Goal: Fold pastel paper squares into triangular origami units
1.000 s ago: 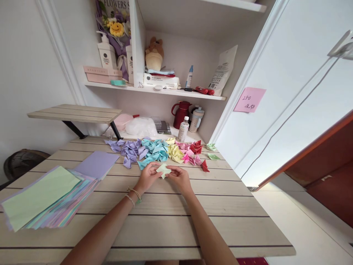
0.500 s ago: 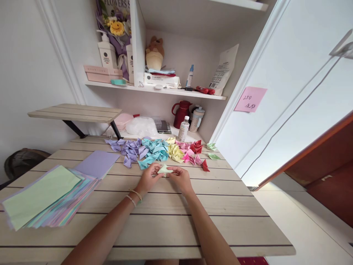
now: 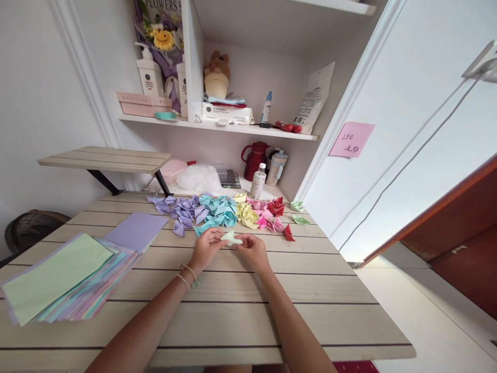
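A small pale green folded paper piece is held between both hands just above the wooden table. My left hand pinches its left end with fingers closed. My right hand pinches its right end the same way. Just beyond the hands lies a row of several folded paper pieces in purple, blue, yellow, pink and red, with two green ones at the far right.
A stack of pastel paper sheets lies at the table's left, a purple sheet on top. Behind the table stand a bottle, a red jug and shelves with toiletries. A white door carries a pink note.
The green paper piece has been folded narrower and flatter between the fingers. Both hands stay in nearly the same place.
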`<state>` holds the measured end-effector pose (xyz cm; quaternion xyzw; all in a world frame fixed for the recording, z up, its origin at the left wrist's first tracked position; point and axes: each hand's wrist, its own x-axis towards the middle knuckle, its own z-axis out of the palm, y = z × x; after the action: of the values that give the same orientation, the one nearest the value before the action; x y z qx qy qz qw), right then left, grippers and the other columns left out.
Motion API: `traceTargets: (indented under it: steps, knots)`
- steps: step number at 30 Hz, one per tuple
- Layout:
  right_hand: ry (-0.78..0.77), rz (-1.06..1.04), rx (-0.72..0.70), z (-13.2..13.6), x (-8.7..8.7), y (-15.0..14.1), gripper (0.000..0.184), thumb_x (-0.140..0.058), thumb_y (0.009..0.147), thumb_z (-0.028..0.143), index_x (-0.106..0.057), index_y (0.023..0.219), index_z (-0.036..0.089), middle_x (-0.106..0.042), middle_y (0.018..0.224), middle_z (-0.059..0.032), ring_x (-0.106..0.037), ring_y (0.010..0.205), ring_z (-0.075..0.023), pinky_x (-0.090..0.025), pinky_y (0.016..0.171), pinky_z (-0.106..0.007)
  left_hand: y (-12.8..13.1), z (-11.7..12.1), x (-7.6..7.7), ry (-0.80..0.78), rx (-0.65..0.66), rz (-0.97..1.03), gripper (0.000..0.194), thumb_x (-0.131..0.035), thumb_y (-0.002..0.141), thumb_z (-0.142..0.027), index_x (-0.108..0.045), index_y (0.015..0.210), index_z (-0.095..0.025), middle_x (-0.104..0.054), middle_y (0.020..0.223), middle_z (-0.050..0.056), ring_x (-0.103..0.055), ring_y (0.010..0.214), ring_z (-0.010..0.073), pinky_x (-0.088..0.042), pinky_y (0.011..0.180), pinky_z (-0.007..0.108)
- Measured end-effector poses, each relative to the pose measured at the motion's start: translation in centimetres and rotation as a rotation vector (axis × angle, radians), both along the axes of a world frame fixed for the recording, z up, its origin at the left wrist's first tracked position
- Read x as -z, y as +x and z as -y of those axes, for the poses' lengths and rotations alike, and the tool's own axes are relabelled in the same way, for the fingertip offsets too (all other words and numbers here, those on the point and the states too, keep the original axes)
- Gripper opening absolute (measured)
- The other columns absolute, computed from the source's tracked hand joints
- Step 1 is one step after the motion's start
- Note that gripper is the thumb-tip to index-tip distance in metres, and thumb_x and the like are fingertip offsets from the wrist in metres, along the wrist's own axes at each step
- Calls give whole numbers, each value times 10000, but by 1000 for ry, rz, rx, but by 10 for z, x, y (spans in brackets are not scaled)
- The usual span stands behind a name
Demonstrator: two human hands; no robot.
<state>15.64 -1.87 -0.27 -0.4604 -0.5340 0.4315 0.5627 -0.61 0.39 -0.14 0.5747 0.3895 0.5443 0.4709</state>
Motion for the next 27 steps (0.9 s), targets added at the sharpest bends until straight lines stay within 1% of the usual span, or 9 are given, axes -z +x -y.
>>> traceTargets:
  steps: [2, 4, 7, 10, 13, 15, 19, 23, 27]
  knots:
    - [30, 38, 40, -1, 1, 1, 264, -692, 608, 300, -672, 824, 148, -661, 702, -44, -573, 583, -145, -461, 540, -244, 0, 0, 0, 24, 15, -28, 284, -677, 671, -319, -567, 884, -169, -631, 669, 3, -617, 660, 148, -490, 637, 261]
    - [75, 97, 101, -1, 2, 3, 216, -678, 623, 295, -685, 789, 157, -659, 750, -55, -571, 603, -146, -468, 558, -250, -1, 1, 0, 66, 28, -82, 226, -637, 710, -332, -596, 864, -170, -652, 720, 22, -620, 699, 157, -489, 675, 276]
    - [131, 171, 159, -1, 1, 4, 157, -672, 625, 286, -694, 732, 173, -651, 806, -68, -574, 630, -151, -477, 584, -259, -2, 2, 0, 142, 9, -218, 230, -671, 673, -337, -650, 834, -174, -669, 806, 45, -609, 732, 174, -484, 698, 291]
    - [117, 153, 121, 0, 0, 3, 159, -667, 635, 299, -688, 725, 170, -664, 784, -66, -595, 632, -160, -484, 590, -264, -3, 3, 1, 188, 3, -326, 238, -690, 651, -339, -674, 831, -184, -672, 765, 39, -596, 669, 171, -482, 647, 283]
    - [41, 94, 11, 2, -1, 2, 237, -686, 631, 351, -685, 766, 156, -687, 737, -64, -621, 639, -180, -490, 578, -265, -4, 3, 1, 163, 39, -309, 194, -630, 712, -346, -670, 810, -183, -664, 699, 31, -598, 607, 164, -484, 598, 273]
    - [-9, 78, -45, 2, -1, 2, 279, -681, 643, 389, -690, 781, 146, -696, 710, -66, -634, 656, -195, -492, 578, -268, -4, 3, 2, 153, 37, -276, 176, -632, 710, -335, -663, 791, -182, -665, 720, 35, -611, 646, 172, -493, 623, 277]
    - [-45, 87, -48, 0, -1, 6, 303, -659, 668, 426, -698, 761, 141, -703, 703, -67, -644, 656, -201, -496, 589, -278, -4, 1, 1, 128, 74, -205, 183, -680, 659, -309, -644, 783, -179, -658, 795, 37, -617, 770, 185, -497, 730, 303]
    - [2, 127, -48, 0, -1, 7, 302, -655, 676, 422, -695, 821, 160, -709, 736, -66, -651, 683, -210, -505, 603, -285, -2, 1, 1, 37, 130, -123, 250, -672, 668, -329, -628, 854, -167, -648, 818, 41, -613, 783, 180, -498, 735, 307]
    - [164, 312, 12, 2, -1, 4, 213, -606, 724, 341, -702, 851, 199, -711, 778, -63, -644, 685, -207, -502, 647, -305, 0, 3, -1, 59, 121, -172, 252, -614, 720, -366, -649, 865, -163, -636, 822, 51, -586, 708, 158, -496, 678, 283]
